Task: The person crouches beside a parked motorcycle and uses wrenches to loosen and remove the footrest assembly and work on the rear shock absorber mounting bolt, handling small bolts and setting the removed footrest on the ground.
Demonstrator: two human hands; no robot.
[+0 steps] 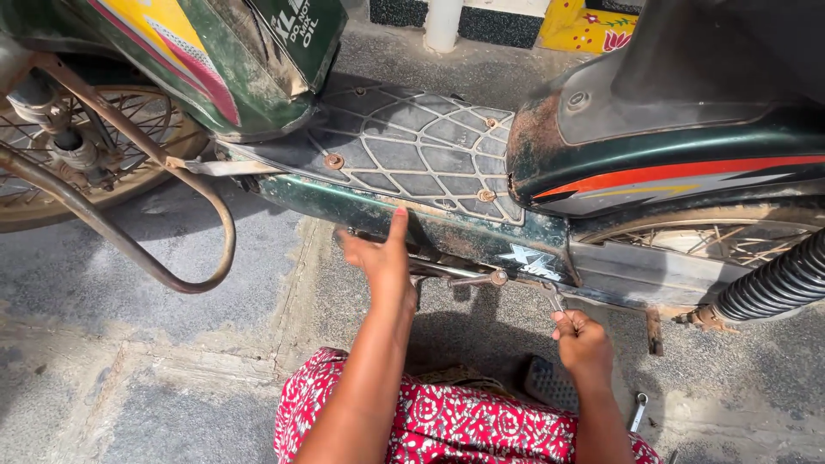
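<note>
**A:** Had a look at the green moped shot. Found the right hand fisted round a small spanner, fingers curled tight on the shaft. Saw the head of it poked up under the frame, just right of a rusty bolt. Couldn't tell whether it was seated on a nut, way too small.

**B:** Same here. Spotted the left hand opened out, fingers apart, one pointing straight up. Had the palm pressed on the lower edge of the green side panel, right under the footboard.

**A:** Judged it as early days, tbh. Saw nothing taken off yet. Counted the footboard screws all in place and the panel on, and found no loose bolts lying about. Reckoned pretty much all the undoing was left.

**B:** Agreed. Also clocked a second spanner lying on the pavement just right of that forearm, untouched.

**A:** As for obstacles, noticed a thin metal rod running under the panel between the two hands. Looked close enough to the spanner to cramp the swing.

**B:** Yep, tight under there. Spotted a black ribbed hose by the rear wheel on the right. Also a bent rusty bar near the front wheel, well clear on the left. Noted a black ribbed block on the ground beside the red patterned cloth.
</note>
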